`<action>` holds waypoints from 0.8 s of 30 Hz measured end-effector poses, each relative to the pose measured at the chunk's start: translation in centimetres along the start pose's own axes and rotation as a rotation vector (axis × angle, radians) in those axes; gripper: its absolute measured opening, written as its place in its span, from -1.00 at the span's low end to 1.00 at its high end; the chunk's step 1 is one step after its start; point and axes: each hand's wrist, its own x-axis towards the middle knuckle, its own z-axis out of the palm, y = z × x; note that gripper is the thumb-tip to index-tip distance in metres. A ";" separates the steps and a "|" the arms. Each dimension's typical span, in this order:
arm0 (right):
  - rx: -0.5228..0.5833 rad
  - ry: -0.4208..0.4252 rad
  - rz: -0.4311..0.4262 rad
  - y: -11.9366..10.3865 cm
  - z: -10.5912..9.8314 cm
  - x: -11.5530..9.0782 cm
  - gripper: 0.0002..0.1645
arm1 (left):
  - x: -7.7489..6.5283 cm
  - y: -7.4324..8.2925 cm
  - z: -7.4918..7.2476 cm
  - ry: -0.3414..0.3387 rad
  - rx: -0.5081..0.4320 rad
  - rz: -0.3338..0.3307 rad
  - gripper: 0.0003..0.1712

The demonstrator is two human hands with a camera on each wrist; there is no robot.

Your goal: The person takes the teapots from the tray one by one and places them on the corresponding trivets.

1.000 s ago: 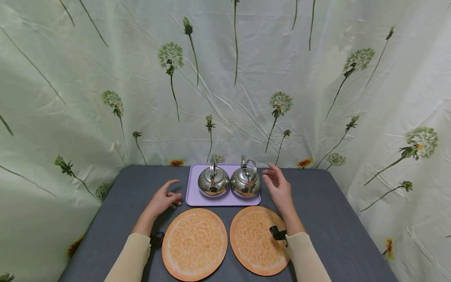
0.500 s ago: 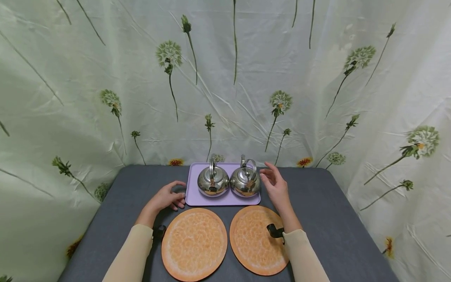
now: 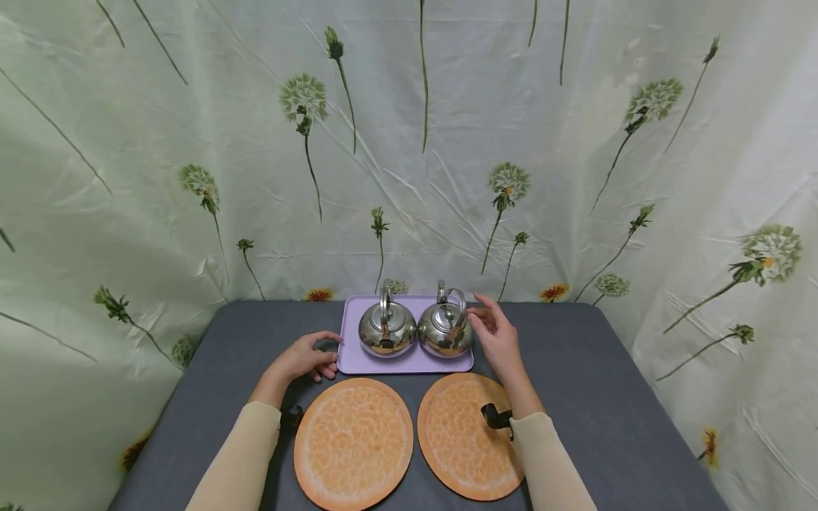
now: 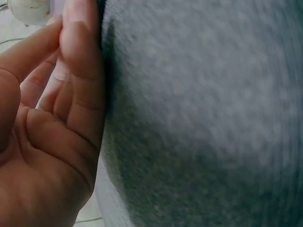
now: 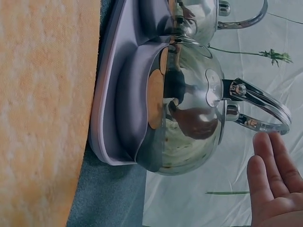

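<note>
My left hand (image 3: 308,357) is at the left rim of a lilac tray (image 3: 396,365), its bent fingers and thumb closing on that edge; the left wrist view shows the fingertips gathered there, low by the cloth. Two shiny steel kettles stand side by side on the tray: the left kettle (image 3: 387,332) and the right kettle (image 3: 444,333), each with an arched handle. My right hand (image 3: 498,339) reaches in from the right, its fingertips right at the right kettle's handle (image 5: 265,106), the fingers loosely extended and not curled round it.
Two round orange placemats with a bread-like print lie in front of the tray, the left placemat (image 3: 353,443) and the right placemat (image 3: 469,436) below my right wrist. A dark grey cloth (image 3: 607,397) covers the table. A dandelion-print curtain (image 3: 422,177) hangs behind.
My left hand has moved right onto the tray's rim. My right hand has come left, closer to the right kettle's handle. The kettles and tray stay where they were.
</note>
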 end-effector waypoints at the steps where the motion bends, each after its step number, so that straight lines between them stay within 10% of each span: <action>1: 0.003 0.000 0.003 0.0 0.0 0.0 -0.46 | 0.0 0.0 0.0 -0.002 0.001 -0.002 -0.43; 24: 0.242 -0.053 0.108 0.5 1.7 1.1 -0.48 | 0.7 -0.5 -0.3 0.009 -0.010 -0.061 -0.41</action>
